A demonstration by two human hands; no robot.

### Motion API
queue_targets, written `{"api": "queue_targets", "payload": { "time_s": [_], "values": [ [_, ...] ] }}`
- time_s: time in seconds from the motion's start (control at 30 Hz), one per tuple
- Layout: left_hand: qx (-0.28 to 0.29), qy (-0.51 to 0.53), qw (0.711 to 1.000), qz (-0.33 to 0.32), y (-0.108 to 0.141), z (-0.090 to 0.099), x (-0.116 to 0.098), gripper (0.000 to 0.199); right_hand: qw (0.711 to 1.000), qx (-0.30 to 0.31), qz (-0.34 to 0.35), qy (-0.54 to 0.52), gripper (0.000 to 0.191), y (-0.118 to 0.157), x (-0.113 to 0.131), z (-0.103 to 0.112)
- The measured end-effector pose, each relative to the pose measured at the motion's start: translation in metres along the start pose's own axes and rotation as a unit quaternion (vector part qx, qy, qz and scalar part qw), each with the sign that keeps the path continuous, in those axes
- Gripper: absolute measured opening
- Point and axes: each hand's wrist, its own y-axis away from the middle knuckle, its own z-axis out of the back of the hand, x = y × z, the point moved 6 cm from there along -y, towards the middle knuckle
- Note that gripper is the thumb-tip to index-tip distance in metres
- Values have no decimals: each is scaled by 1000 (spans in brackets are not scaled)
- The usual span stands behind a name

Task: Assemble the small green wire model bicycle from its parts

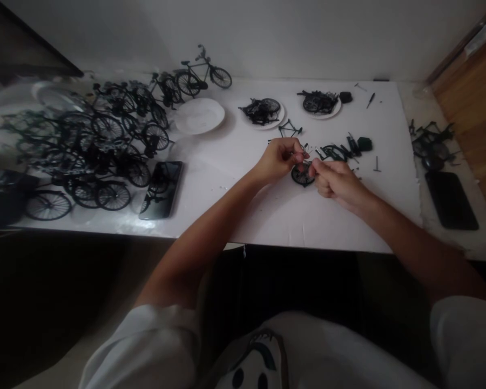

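Fine handling, seemingly: left hand [281,156] and right hand [335,181] pinched narrowly by a wheel [302,176], contents indistinct; steady alignment seemed needed next.

I see bicycles [93,143] left on the desk [267,221] | phone [162,190] beside them | plates [200,115] upper centre | wheel [303,177] right of centre
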Motion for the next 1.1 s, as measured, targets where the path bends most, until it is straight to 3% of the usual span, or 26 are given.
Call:
{"api": "queue_targets", "payload": {
  "time_s": [0.13,0.23,0.3,0.37,0.5,0.73,1.1],
  "values": [
    [7,4,1000,-18,0,0,-1,37,995,44,-63,-58,53,-1,0,0],
    [20,-2,1000,-9,0,-3,-1,35,996,31,-65,-45,48,-4,-1,5],
    [25,-3,1000,-3,0,-5,-1,35,999,-12,-32,7,48,-7,0,11],
    [26,-2,1000,-1,-1,-6,-2,37,992,-69,44,98,50,-7,8,16],
    [27,5,1000,0,-2,-5,-1,47,930,-133,200,278,45,1,27,14],
    [7,-9,1000,4,-3,-3,6,38,902,-96,223,356,58,0,27,13],
    [11,3,1000,7,-2,-3,1,33,913,-109,223,323,73,6,26,3]
  ]
}}
